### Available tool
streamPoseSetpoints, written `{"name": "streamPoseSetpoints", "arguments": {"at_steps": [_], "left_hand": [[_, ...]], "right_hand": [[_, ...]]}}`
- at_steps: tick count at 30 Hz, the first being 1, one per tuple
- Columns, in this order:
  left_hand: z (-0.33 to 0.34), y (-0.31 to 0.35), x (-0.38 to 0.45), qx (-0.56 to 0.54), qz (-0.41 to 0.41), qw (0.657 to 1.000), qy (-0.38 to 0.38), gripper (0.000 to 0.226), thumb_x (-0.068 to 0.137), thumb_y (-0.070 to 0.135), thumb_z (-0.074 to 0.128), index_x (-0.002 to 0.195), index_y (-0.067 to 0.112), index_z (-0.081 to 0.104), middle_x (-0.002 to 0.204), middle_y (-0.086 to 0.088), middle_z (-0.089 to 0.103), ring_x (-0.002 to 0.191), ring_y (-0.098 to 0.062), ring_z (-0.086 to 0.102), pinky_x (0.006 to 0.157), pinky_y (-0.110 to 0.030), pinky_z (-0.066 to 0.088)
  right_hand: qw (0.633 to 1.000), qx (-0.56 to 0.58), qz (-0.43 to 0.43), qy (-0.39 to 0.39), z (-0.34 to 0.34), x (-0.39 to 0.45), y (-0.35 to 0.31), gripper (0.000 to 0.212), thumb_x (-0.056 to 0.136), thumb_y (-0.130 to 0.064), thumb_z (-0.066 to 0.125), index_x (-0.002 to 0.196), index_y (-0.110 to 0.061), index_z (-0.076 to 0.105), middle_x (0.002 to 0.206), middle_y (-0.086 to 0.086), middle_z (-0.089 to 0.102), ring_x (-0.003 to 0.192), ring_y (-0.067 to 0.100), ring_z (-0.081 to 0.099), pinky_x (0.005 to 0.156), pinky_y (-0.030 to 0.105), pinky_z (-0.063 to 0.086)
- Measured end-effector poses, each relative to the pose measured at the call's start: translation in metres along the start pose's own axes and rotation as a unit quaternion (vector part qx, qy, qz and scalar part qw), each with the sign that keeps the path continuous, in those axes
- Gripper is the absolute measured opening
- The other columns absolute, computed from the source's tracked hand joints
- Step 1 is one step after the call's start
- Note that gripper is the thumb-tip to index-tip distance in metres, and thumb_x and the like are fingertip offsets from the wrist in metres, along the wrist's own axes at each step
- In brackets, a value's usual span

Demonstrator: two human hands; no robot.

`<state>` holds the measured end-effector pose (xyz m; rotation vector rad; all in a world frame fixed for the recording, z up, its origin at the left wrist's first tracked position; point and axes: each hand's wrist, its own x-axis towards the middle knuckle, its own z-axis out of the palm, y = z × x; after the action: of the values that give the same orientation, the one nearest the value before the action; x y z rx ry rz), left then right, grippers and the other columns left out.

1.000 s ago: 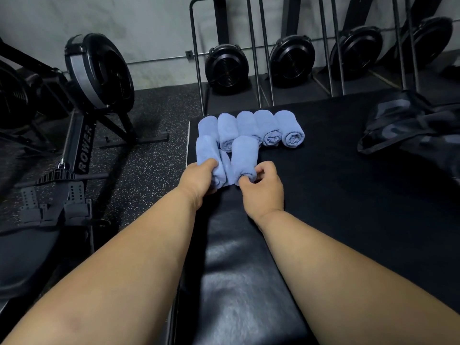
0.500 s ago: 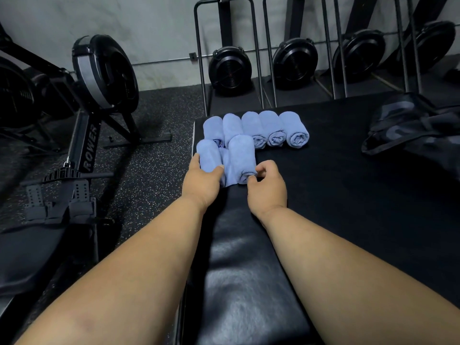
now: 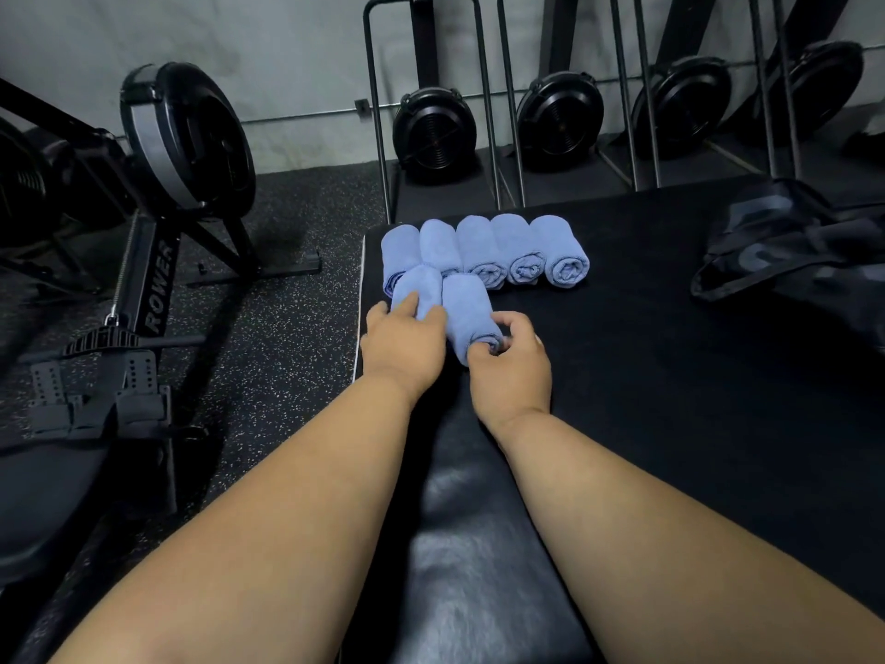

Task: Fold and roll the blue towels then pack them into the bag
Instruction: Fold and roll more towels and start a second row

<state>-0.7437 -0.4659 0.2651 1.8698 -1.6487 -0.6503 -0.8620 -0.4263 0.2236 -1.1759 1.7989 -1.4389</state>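
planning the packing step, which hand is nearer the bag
Right. The right hand pinches a towel roll, with bare mat between it and the bag; the left hand lies farther left.

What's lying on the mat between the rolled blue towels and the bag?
Nothing: in the head view, only bare black mat runs from the rightmost rolled towel to the dark bag.

Five rolled towels (image 3: 483, 249) lie in a row at the surface's (image 3: 646, 376) far left corner; two more (image 3: 443, 304) lie just before them. The bag (image 3: 790, 246) sits far right.
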Motion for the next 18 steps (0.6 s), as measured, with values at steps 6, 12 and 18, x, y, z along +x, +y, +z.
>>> {"name": "streamPoseSetpoints", "arguments": {"at_steps": [6, 12, 18], "left_hand": [[-0.001, -0.016, 0.008, -0.108, -0.097, 0.989, 0.004, 0.065, 0.061, 0.029, 0.062, 0.125, 0.043, 0.057, 0.126, -0.006, 0.064, 0.088, -0.021, 0.071, 0.085, -0.031, 0.059], [-0.001, -0.009, 0.01, -0.087, -0.106, 0.99, -0.015, 0.053, 0.068, 0.031, 0.067, 0.117, 0.042, 0.051, 0.122, -0.006, 0.061, 0.092, -0.024, 0.069, 0.085, -0.033, 0.058], [-0.007, -0.01, 0.016, -0.268, -0.194, 0.943, 0.017, 0.053, 0.075, 0.037, 0.065, 0.117, 0.021, 0.036, 0.097, -0.014, 0.067, 0.078, -0.028, 0.064, 0.075, -0.036, 0.055]], "right_hand": [[1.0, -0.011, 0.006, -0.028, -0.002, -0.002, -0.004, 0.036, 0.081, -0.035, 0.068, 0.114, -0.039, 0.056, 0.108, -0.01, 0.057, 0.087, 0.014, 0.063, 0.077, 0.032, 0.052], [0.999, -0.032, 0.015, -0.027, 0.003, 0.002, -0.001, 0.036, 0.087, -0.055, 0.067, 0.113, -0.036, 0.05, 0.107, -0.005, 0.063, 0.092, 0.018, 0.064, 0.078, 0.035, 0.051], [1.0, -0.012, 0.014, -0.014, 0.004, 0.003, 0.004, 0.029, 0.09, -0.049, 0.066, 0.109, -0.034, 0.049, 0.1, -0.005, 0.066, 0.086, 0.017, 0.065, 0.077, 0.039, 0.055]]}}
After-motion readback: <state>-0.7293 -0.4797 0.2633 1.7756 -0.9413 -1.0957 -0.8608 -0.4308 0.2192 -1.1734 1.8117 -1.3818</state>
